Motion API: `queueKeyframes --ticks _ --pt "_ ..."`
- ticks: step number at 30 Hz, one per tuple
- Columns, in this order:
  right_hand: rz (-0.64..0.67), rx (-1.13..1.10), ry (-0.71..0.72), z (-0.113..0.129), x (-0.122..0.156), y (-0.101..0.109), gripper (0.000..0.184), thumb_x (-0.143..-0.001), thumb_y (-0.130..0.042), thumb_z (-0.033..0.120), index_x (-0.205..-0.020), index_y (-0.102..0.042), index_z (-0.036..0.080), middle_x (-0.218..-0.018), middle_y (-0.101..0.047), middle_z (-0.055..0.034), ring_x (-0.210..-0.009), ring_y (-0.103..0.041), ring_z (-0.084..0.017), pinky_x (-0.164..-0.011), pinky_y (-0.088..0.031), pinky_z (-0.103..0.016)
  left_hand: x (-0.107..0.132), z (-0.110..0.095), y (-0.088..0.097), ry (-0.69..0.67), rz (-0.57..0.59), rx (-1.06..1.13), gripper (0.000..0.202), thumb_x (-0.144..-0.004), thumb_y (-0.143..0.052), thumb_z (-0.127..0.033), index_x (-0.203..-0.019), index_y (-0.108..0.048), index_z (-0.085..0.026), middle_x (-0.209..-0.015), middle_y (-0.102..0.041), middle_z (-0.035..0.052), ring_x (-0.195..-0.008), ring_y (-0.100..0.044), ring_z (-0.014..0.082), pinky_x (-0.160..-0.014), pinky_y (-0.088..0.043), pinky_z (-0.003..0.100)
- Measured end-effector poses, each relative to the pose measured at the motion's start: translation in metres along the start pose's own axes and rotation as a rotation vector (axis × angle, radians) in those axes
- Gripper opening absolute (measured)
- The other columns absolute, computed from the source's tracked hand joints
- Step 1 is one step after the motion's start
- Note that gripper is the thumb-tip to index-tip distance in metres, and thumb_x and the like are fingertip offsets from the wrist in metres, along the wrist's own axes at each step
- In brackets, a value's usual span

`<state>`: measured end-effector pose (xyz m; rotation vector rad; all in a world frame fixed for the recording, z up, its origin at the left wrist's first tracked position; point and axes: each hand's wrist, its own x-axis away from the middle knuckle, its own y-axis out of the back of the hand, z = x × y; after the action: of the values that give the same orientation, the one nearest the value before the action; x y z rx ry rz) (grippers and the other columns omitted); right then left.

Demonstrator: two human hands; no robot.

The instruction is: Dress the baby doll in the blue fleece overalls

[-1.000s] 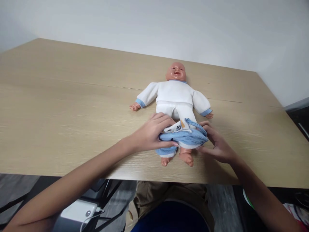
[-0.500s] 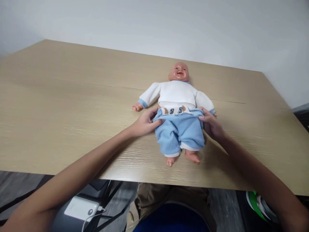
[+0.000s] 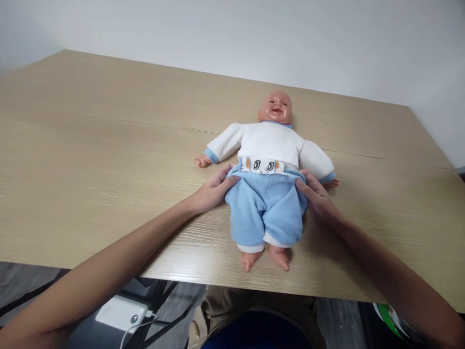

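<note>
A baby doll (image 3: 271, 145) lies on its back on the wooden table (image 3: 109, 160), head away from me. It wears a white top and fluffy light blue trousers (image 3: 267, 208) with a patterned waistband. My left hand (image 3: 212, 189) grips the trousers at the doll's hip on the left side. My right hand (image 3: 316, 196) grips them at the hip on the right side. Both hands have fingers curled onto the fabric. The doll's bare feet stick out near the table's front edge.
A white wall stands behind the table. Below the front edge I see my lap, a white box with a cable (image 3: 121, 315) on the left, and a green and white object (image 3: 390, 315) on the floor at right.
The blue trousers went from bunched at the doll's knees to pulled up to its waist. Both hands moved up along the doll's sides with the fabric.
</note>
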<state>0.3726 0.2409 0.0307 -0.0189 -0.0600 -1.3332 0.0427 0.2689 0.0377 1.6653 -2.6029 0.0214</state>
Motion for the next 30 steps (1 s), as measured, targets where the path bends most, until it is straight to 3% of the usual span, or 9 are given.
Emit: queueKeyframes --ticks 2,5,8,13,17,21,26,30 --pt "0.021 0.057 0.02 0.01 0.0 0.003 0.047 -0.1 -0.08 0.075 -0.109 -0.07 0.03 -0.094 -0.058 0.0014 -0.084 -0.052 -0.02 -0.078 -0.048 -0.033 -0.001 -0.005 0.002 -0.015 -0.001 0.011 0.053 -0.098 -0.082 -0.069 -0.116 -0.063 -0.023 -0.096 -0.066 0.0005 -0.082 -0.06 0.0173 -0.075 -0.053 0.03" --pt "0.024 0.117 0.091 0.032 -0.005 0.007 0.044 -0.097 -0.085 0.069 -0.098 -0.07 0.028 -0.087 -0.055 0.0015 -0.08 -0.049 -0.02 -0.075 -0.044 -0.034 -0.009 -0.02 0.01 -0.154 0.006 -0.079 0.055 -0.092 -0.088 -0.07 -0.097 -0.062 -0.022 -0.084 -0.055 -0.0015 -0.075 -0.05 0.0153 -0.068 -0.043 0.029" --pt "0.02 0.052 0.124 0.053 -0.02 0.008 0.036 -0.092 -0.09 0.056 -0.095 -0.067 0.028 -0.083 -0.052 0.003 -0.075 -0.045 -0.018 -0.07 -0.04 -0.033 -0.025 -0.039 0.017 -0.243 0.008 -0.192 0.056 -0.091 -0.089 -0.071 -0.09 -0.064 -0.021 -0.085 -0.058 0.0005 -0.08 -0.053 0.0176 -0.074 -0.044 0.031" --pt "-0.098 0.016 0.11 0.053 -0.054 0.006 0.031 -0.082 -0.091 0.041 -0.095 -0.065 0.028 -0.09 -0.066 0.0022 -0.084 -0.058 -0.02 -0.077 -0.048 -0.033 -0.051 -0.05 0.02 -0.159 0.041 -0.196 0.052 -0.088 -0.091 -0.064 -0.107 -0.075 -0.018 -0.11 -0.075 0.0062 -0.106 -0.067 0.0253 -0.095 -0.052 0.035" --pt "-0.098 -0.006 -0.024 0.026 -0.064 0.008 0.04 -0.075 -0.093 0.05 -0.097 -0.069 0.027 -0.092 -0.071 0.0022 -0.085 -0.063 -0.02 -0.079 -0.052 -0.033 -0.059 -0.035 0.021 -0.055 0.035 -0.086 0.062 -0.079 -0.097 -0.07 -0.103 -0.076 -0.018 -0.107 -0.078 0.0071 -0.101 -0.069 0.0249 -0.091 -0.054 0.034" --pt "-0.04 -0.076 -0.122 0.011 -0.058 0.008 0.045 -0.076 -0.095 0.058 -0.1 -0.072 0.027 -0.09 -0.073 0.0021 -0.082 -0.066 -0.021 -0.077 -0.055 -0.034 -0.057 -0.022 0.024 -0.04 0.089 -0.009 0.071 -0.077 -0.096 -0.082 -0.103 -0.078 -0.018 -0.103 -0.077 0.007 -0.093 -0.067 0.021 -0.087 -0.051 0.034" --pt "0.05 0.003 -0.091 0.029 -0.047 0.012 0.043 -0.083 -0.095 0.062 -0.098 -0.078 0.026 -0.091 -0.073 0.0005 -0.08 -0.063 -0.021 -0.076 -0.052 -0.034 -0.054 -0.032 0.02 -0.096 0.047 -0.059 0.057 -0.08 -0.101 -0.067 -0.086 -0.072 -0.018 -0.081 -0.062 0.0002 -0.075 -0.055 0.0152 -0.073 -0.041 0.031" --pt "0.001 0.15 0.051 0.046 -0.046 0.016 0.042 -0.091 -0.091 0.064 -0.089 -0.073 0.026 -0.085 -0.064 0.0009 -0.079 -0.056 -0.02 -0.075 -0.048 -0.034 -0.056 -0.046 0.017 -0.132 0.058 -0.088 0.05 -0.085 -0.098 -0.061 -0.089 -0.072 -0.019 -0.088 -0.066 0.0018 -0.083 -0.058 0.0173 -0.078 -0.044 0.032"
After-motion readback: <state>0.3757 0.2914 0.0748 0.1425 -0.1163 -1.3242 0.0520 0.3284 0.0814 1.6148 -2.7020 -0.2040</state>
